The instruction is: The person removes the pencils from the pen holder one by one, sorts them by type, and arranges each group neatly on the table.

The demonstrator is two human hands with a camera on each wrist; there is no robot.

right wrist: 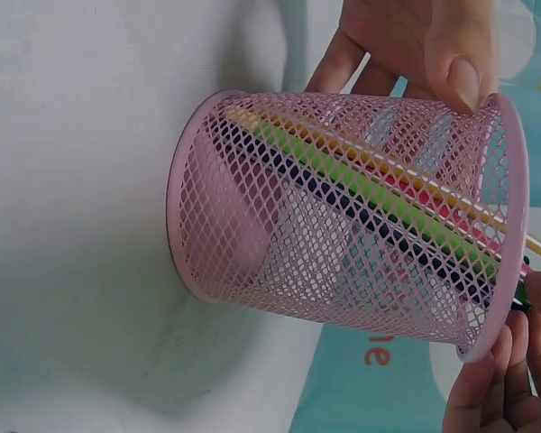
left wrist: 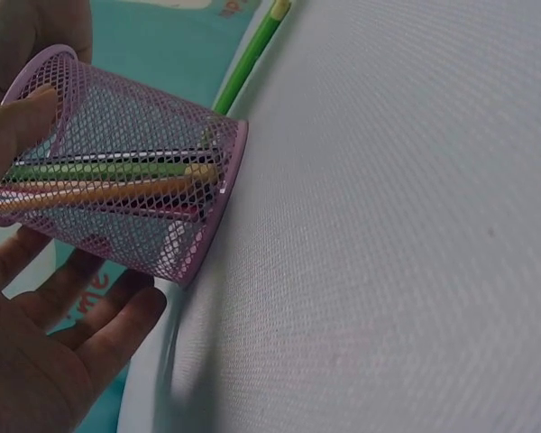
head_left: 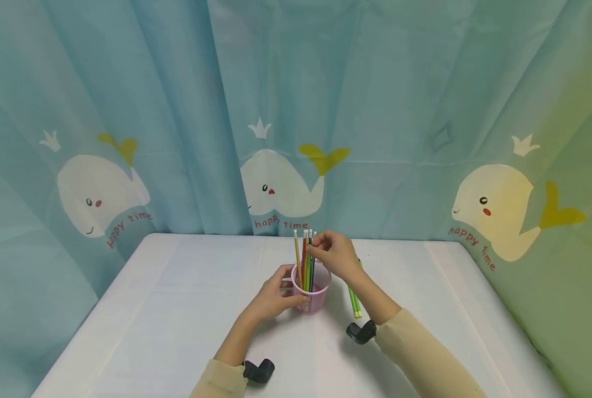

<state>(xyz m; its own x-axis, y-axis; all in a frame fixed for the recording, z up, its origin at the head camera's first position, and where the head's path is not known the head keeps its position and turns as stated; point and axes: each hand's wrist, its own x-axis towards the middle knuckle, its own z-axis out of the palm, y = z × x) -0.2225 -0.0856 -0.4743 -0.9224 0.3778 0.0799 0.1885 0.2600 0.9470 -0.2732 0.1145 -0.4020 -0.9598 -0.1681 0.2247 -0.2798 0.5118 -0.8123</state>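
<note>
1. The pink mesh cup [head_left: 318, 302] stands upright, or nearly so, on the table [head_left: 166, 320], with several pencils [head_left: 303, 265] leaning inside.
2. The left hand [head_left: 272, 297] is partly curled round the cup, thumb on the near side. The right hand [head_left: 336, 255] is nearly closed, thumb and fingers pinching pencils above the rim; how many, I cannot tell.
3. The cup looks light, stiff and easily tipped; the wall below the rim seems the best hold.
4. The pencils look light, rigid and smooth, likely to slide or roll; the upper shafts suit a pinch.
5. The head view shows two green pencils [head_left: 357, 307] lying right of the cup, absent from the right wrist view. That view shows the inside pencils' lower ends through the mesh.
</note>
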